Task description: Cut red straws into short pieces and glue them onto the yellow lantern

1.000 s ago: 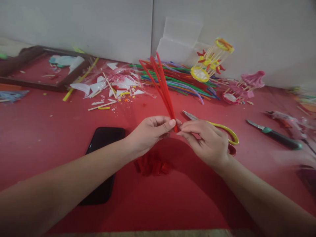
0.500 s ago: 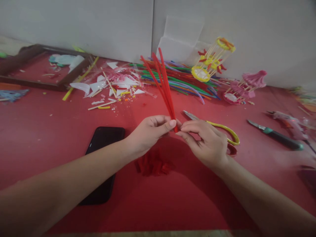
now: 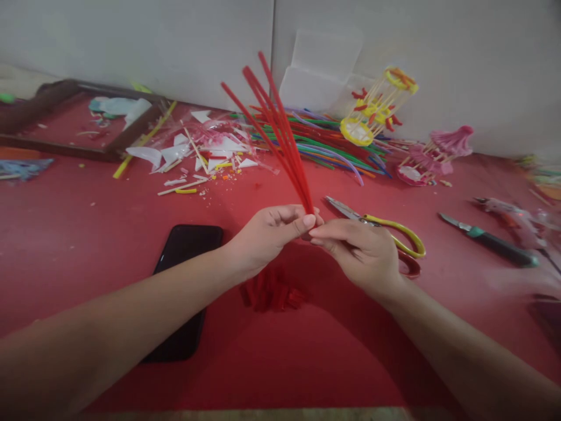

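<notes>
Left hand (image 3: 274, 234) first, and what a grip: you had the red pipe cleaners (image 3: 298, 169) clamped between thumb and fingers near their lower ends, the long stems fanning up and away to the left! Right in close came your right hand (image 3: 366, 248), thumb and forefinger pinched on the bottom of the bundle, touching the left fingertips (the very ends were hidden in there). Both hands were up over the red table (image 3: 342, 362), and below them lay a small heap of short red pieces (image 3: 274, 295), sitting in shadow.

Out to the left, the smartphone (image 3: 188, 245) lay dark side up, partly under your left forearm! Just beyond your right hand were the scissors (image 3: 342, 209), yellow and red handles partly behind it, blades pointing up and left. Further right came the craft knife (image 3: 495, 242), then the pink glue gun (image 3: 517, 219) near the edge of view.

And across the back, colour everywhere! You had loose coloured pipe cleaners (image 3: 319, 140) piled up, craft scraps (image 3: 223, 146) strewn to their left, and a dark frame (image 3: 109, 152) beyond those. To the right stood the yellow stick model (image 3: 362, 133), leaning, with the pink stick model (image 3: 451, 143) beside it.
</notes>
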`<state>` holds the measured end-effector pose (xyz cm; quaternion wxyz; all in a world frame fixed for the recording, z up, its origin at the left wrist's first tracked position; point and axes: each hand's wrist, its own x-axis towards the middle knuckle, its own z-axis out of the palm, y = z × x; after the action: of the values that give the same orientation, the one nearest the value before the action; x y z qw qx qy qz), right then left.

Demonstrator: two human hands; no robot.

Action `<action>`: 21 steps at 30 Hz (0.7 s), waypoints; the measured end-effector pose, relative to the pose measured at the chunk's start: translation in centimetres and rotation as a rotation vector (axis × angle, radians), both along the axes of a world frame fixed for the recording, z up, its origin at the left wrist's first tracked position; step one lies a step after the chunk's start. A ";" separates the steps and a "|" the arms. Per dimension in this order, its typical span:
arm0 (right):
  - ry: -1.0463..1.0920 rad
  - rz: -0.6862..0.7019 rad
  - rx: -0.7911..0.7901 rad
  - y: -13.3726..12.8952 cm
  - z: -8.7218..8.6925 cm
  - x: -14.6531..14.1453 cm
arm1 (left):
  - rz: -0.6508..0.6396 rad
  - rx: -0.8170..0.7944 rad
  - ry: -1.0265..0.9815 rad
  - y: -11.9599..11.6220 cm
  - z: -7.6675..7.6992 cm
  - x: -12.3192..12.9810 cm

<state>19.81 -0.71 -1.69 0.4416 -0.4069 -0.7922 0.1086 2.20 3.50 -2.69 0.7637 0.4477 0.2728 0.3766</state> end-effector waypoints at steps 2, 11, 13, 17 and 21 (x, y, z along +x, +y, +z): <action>-0.012 0.038 0.004 0.1 0.1 0.1 | -0.016 -0.033 -0.018 0.0 0.1 0.0; -0.099 -0.034 0.150 -0.5 0.3 -0.1 | 0.068 -0.151 -0.015 -0.3 0.7 0.2; -0.144 -0.060 0.173 -0.5 0.3 -0.3 | 0.167 -0.105 0.014 -0.4 0.7 0.2; -0.201 -0.092 0.203 -0.5 0.3 -0.5 | 0.295 0.048 0.088 -0.7 0.8 0.0; -0.215 -0.085 0.237 -0.5 0.1 -0.5 | 0.307 0.211 0.171 -1.1 1.1 -0.1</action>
<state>19.28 -1.17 -1.57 0.4035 -0.3945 -0.8241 -0.0484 2.12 2.42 -1.59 0.6201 0.5089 0.3609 0.4757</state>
